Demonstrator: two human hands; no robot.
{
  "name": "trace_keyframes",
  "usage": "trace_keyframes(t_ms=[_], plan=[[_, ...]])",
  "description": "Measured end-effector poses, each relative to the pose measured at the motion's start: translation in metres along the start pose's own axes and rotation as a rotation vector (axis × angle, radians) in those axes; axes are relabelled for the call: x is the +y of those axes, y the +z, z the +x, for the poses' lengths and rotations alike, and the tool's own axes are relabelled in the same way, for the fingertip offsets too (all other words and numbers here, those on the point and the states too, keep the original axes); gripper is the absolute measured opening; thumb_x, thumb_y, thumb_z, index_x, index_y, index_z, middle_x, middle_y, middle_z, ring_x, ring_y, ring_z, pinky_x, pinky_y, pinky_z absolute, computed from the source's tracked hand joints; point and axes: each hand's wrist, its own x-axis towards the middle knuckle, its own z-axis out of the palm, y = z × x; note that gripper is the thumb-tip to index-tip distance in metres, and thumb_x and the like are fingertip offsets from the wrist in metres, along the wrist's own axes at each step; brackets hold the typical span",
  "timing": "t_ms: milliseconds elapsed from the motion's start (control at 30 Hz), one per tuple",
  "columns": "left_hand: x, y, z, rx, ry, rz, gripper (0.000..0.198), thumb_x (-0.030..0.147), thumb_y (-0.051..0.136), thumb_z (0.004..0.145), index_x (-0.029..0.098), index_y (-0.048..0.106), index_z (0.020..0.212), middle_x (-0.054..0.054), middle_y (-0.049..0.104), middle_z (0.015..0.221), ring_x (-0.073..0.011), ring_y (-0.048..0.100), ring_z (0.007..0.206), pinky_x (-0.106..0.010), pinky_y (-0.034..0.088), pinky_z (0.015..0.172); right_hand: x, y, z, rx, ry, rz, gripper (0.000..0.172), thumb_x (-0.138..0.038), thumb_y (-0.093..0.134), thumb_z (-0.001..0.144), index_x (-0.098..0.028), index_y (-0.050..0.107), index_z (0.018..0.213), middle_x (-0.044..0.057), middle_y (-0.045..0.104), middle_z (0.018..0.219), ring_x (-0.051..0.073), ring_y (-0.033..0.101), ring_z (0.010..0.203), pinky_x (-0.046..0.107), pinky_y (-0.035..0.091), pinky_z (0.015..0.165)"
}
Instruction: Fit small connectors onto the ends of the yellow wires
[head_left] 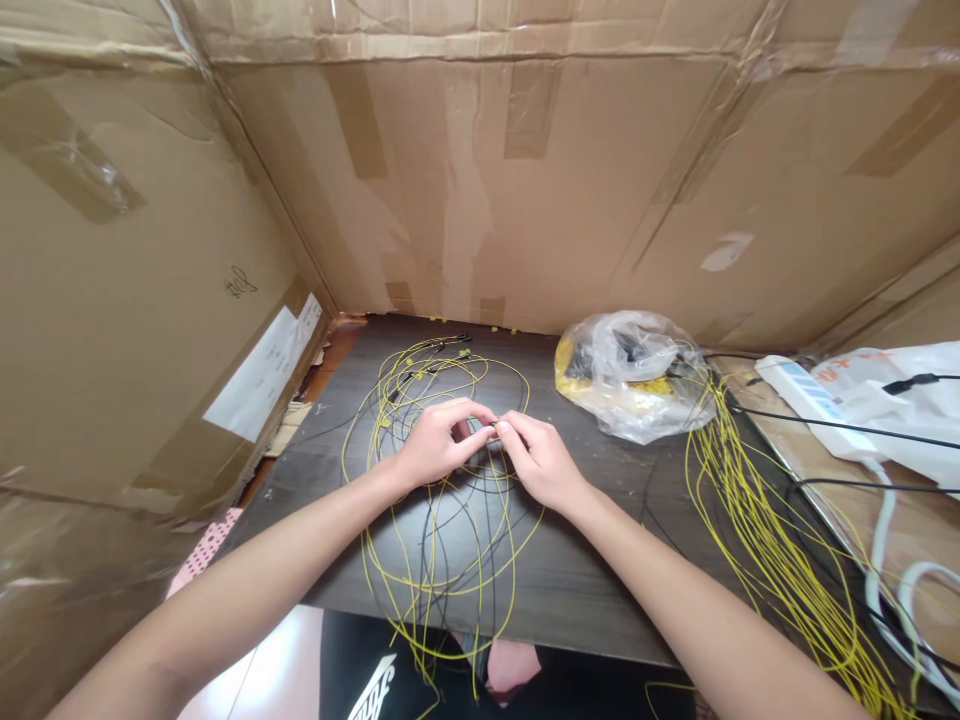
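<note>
Above the middle of the dark table (600, 590), my left hand (442, 440) and my right hand (540, 458) meet at their fingertips. Both pinch a small dark piece (493, 427), mostly hidden by the fingers; it looks like a connector on a thin wire. Under and around the hands lie loose loops of yellow and black wire (514, 590), some hanging over the table's front edge. Small black ends (463, 337) of these wires rest beyond my left hand.
A clear plastic bag (637, 420) with yellow and black contents sits at the back right. Beside it, a thick bundle of yellow wires (739, 510) runs down the right. A white power strip (814, 405) lies farther right. Cardboard walls (600, 190) stand behind and at the left.
</note>
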Motion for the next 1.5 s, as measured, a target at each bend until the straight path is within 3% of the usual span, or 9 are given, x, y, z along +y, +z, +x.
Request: trace_keyframes(t_ms=[167, 367, 567, 1033, 1233, 1367, 1500], plan=[[0.0015, -0.0039, 0.0016, 0.006, -0.044, -0.026, 0.011, 0.024, 0.070, 0.091, 0.016, 0.075, 0.096, -0.002, 0.073, 0.084, -0.0071, 0.057, 0.056, -0.020, 0.048, 0.059, 0.0005, -0.0038, -0.0013, 0.034, -0.060, 0.028, 0.024, -0.026, 0.042, 0.103, -0.020, 0.063, 0.093, 0.004, 0.068, 0.088, 0.017, 0.062, 0.080, 0.029, 0.045, 0.075], [-0.0004, -0.0062, 0.0011, -0.009, -0.035, -0.027, 0.011, 0.024, 0.072, 0.089, 0.018, 0.078, 0.096, 0.000, 0.071, 0.076, -0.0072, 0.056, 0.055, -0.020, 0.046, 0.058, 0.0026, -0.0037, -0.0030, 0.024, -0.079, -0.033, 0.015, -0.026, 0.050, 0.099, -0.020, 0.063, 0.094, 0.004, 0.065, 0.083, 0.017, 0.058, 0.071, 0.029, 0.044, 0.067], [-0.0039, -0.0046, -0.0011, -0.010, 0.007, -0.021, 0.012, 0.024, 0.072, 0.089, 0.018, 0.079, 0.097, 0.000, 0.069, 0.070, -0.0076, 0.056, 0.054, -0.020, 0.046, 0.058, 0.0009, -0.0039, -0.0034, 0.104, -0.102, -0.084, 0.008, -0.024, 0.056, 0.095, -0.019, 0.061, 0.094, 0.002, 0.060, 0.078, 0.016, 0.055, 0.068, 0.028, 0.042, 0.064], [-0.0035, -0.0049, -0.0025, -0.001, 0.088, 0.017, 0.010, 0.021, 0.071, 0.089, 0.017, 0.077, 0.095, 0.000, 0.071, 0.075, -0.0066, 0.056, 0.054, -0.019, 0.047, 0.057, 0.0023, -0.0052, -0.0039, 0.080, -0.105, -0.058, 0.015, -0.027, 0.055, 0.099, -0.020, 0.066, 0.091, 0.003, 0.067, 0.078, 0.017, 0.060, 0.071, 0.029, 0.043, 0.065], [-0.0009, -0.0037, -0.0021, 0.016, 0.119, 0.062, 0.009, 0.021, 0.069, 0.090, 0.016, 0.076, 0.094, 0.000, 0.069, 0.072, -0.0066, 0.055, 0.051, -0.020, 0.047, 0.058, 0.0018, -0.0035, -0.0033, 0.032, -0.108, -0.055, 0.028, -0.028, 0.044, 0.104, -0.020, 0.059, 0.082, 0.003, 0.064, 0.076, 0.016, 0.058, 0.070, 0.029, 0.043, 0.068], [-0.0002, -0.0034, -0.0022, 0.005, 0.091, 0.030, 0.009, 0.020, 0.069, 0.088, 0.016, 0.075, 0.094, 0.000, 0.070, 0.074, -0.0063, 0.055, 0.052, -0.019, 0.047, 0.057, 0.0017, -0.0047, -0.0024, 0.018, -0.103, -0.055, 0.031, -0.028, 0.043, 0.104, -0.020, 0.058, 0.079, 0.002, 0.062, 0.074, 0.017, 0.057, 0.068, 0.029, 0.042, 0.067], [-0.0002, -0.0033, -0.0026, 0.001, 0.029, -0.020, 0.009, 0.019, 0.070, 0.086, 0.016, 0.075, 0.093, 0.001, 0.069, 0.073, -0.0064, 0.055, 0.052, -0.019, 0.046, 0.056, 0.0027, -0.0064, -0.0025, 0.019, -0.122, -0.015, 0.025, -0.024, 0.043, 0.103, -0.020, 0.063, 0.090, 0.004, 0.068, 0.082, 0.017, 0.061, 0.073, 0.029, 0.045, 0.070]])
